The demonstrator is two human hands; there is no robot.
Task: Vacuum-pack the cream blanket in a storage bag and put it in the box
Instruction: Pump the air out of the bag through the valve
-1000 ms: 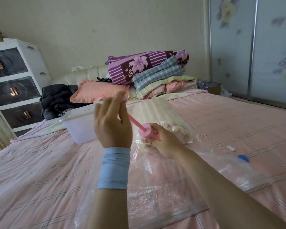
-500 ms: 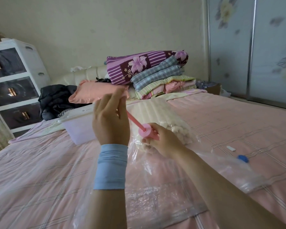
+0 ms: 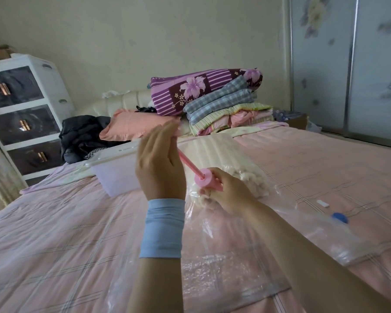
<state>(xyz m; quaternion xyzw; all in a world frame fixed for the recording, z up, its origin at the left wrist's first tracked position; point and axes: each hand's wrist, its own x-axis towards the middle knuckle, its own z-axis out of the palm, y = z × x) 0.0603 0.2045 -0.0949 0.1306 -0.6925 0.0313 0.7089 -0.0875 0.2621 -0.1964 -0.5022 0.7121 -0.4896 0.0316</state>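
Right now the person is working a small pink hand pump [image 3: 209, 179] on the clear storage bag [image 3: 224, 267] spread over the bed [image 3: 54, 233]. The right hand [image 3: 226, 193] is wrapped around the pump's barrel, pressing it down where it meets the bag, and the left hand [image 3: 159, 163], a pale blue band on its wrist, has its fingers closed around the top of the thin pink rod, drawn out up and away from the barrel; its palm faces away, so how tightly it pinches I cannot tell. The cream blanket [image 3: 226, 159] lies inside the bag, just beyond and under the right-hand grip, a soft ribbed roll that looks light and squashy. The plastic looks thin, slick and crinkly, so I would guess it slides under a loose grip and could pucker or tear if tugged by one corner. Once flattened, the pack should be best lifted by both sides of the blanket bulk, not by the empty flap nearest the person. The pale lilac box [image 3: 115, 175] waits just beyond the left hand. Off to the right of the right-hand grip a blue cap [image 3: 339, 218] and a small white clip [image 3: 323, 203] lie loose on the bed.
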